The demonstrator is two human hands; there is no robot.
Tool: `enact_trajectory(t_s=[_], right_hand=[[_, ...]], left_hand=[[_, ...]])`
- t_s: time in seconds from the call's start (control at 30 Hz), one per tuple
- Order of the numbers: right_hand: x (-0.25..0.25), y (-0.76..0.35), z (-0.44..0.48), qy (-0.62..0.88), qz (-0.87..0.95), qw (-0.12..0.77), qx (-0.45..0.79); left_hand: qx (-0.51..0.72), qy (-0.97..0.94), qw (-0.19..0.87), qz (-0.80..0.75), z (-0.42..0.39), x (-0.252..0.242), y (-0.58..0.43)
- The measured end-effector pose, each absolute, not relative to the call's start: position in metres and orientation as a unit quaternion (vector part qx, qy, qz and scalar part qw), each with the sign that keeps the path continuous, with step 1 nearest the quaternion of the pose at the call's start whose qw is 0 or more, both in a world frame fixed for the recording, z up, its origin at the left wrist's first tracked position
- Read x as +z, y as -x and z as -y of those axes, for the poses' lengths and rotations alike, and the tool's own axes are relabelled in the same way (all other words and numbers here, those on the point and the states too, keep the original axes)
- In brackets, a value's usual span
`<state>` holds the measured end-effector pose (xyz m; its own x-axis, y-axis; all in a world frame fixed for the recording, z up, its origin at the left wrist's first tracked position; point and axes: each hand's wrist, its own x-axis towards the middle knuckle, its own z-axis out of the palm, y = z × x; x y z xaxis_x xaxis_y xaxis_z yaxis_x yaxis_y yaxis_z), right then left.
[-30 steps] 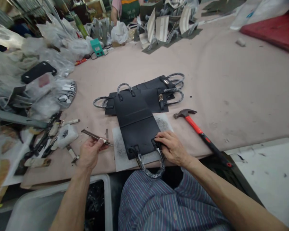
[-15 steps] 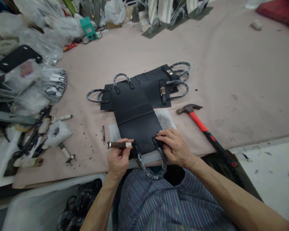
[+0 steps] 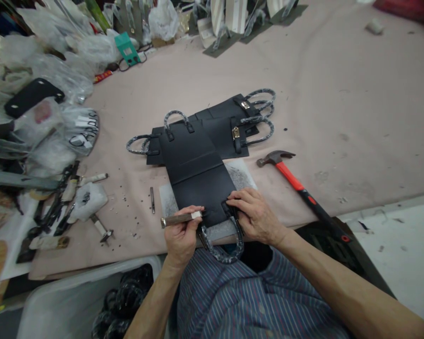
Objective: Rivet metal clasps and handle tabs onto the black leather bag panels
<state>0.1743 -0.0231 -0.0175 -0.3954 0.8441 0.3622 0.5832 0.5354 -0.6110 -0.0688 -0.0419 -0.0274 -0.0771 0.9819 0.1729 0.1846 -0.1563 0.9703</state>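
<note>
A black leather bag panel [image 3: 194, 176] lies flat on the pink table [image 3: 339, 108], its near end on a white cutting pad [image 3: 240, 175]. My left hand [image 3: 181, 235] is closed round a metal punch tool [image 3: 181, 218], held sideways at the panel's near left handle tab. My right hand [image 3: 256, 215] presses fingers down on the right tab, where the wrapped handle loop [image 3: 222, 252] hangs over the table edge. More black panels with wrapped handles [image 3: 233, 125] are stacked behind.
A red-handled hammer [image 3: 297, 183] lies right of the panel. A small punch [image 3: 151, 199] and other tools [image 3: 63, 197] lie to the left among plastic bags [image 3: 56, 70]. A white bin with wrapped handles [image 3: 123, 299] stands below the edge. Green panels [image 3: 233, 23] sit far back.
My left hand carried the metal tool from the table's left to the panel's near left corner. My right hand stayed on the right tab. The camera tilted down slightly.
</note>
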Motion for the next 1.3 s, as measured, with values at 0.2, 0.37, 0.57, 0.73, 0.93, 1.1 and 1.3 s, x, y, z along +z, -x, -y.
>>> enact_trajectory(t_s=[0.2,0.37,0.57,0.73,0.93,1.1,1.3], right_hand=[[-0.015,-0.174,0.024,0.441,0.808,0.337,0.197],[-0.017,-0.174,0.024,0.441,0.805,0.343,0.199],[-0.016,-0.174,0.024,0.446,0.806,0.335,0.198],[-0.015,-0.174,0.024,0.444,0.806,0.339,0.197],[-0.016,-0.174,0.024,0.446,0.805,0.337,0.198],[-0.015,-0.173,0.025,0.447,0.802,0.342,0.201],[-0.014,-0.174,0.024,0.444,0.808,0.336,0.191]], left_hand=[[0.513,-0.565,0.387,-0.518,0.042,-0.029,0.067],[0.5,-0.578,0.376,-0.524,0.04,-0.031,0.067],[0.496,-0.596,0.361,-0.519,0.038,-0.03,0.066],[0.484,-0.612,0.338,-0.526,0.037,-0.026,0.064],[0.46,-0.632,0.314,-0.539,0.035,-0.024,0.06],[0.459,-0.67,0.281,-0.511,0.031,-0.022,0.058],[0.419,-0.697,0.271,-0.515,0.024,-0.015,0.055]])
